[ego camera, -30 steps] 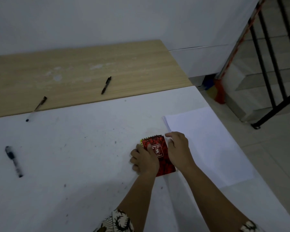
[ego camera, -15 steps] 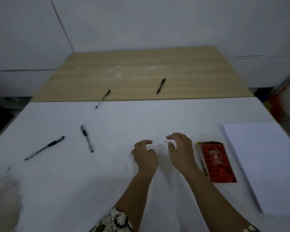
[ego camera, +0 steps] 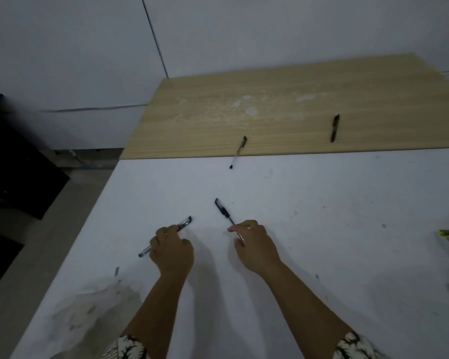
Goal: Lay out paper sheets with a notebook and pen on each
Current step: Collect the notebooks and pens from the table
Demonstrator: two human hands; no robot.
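Hands have left the red notebooks, now at frame's right edge. I see left hand [ego camera: 172, 251] gripping a clear-barrelled black pen [ego camera: 184, 223]; right hand [ego camera: 254, 244] pinches a second black pen [ego camera: 223, 209]. Pen collection starts.

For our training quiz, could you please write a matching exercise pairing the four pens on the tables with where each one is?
Things:
1. clear-barrelled pen
2. black-grip pen
3. straddling pen
4. dark pen

Places:
A. wholly on the wooden table, far right
B. held by the left hand
C. across the seam between the wooden table and the white table
D. on the white table, its near end under the right hand

Pairs: 1-B, 2-D, 3-C, 4-A
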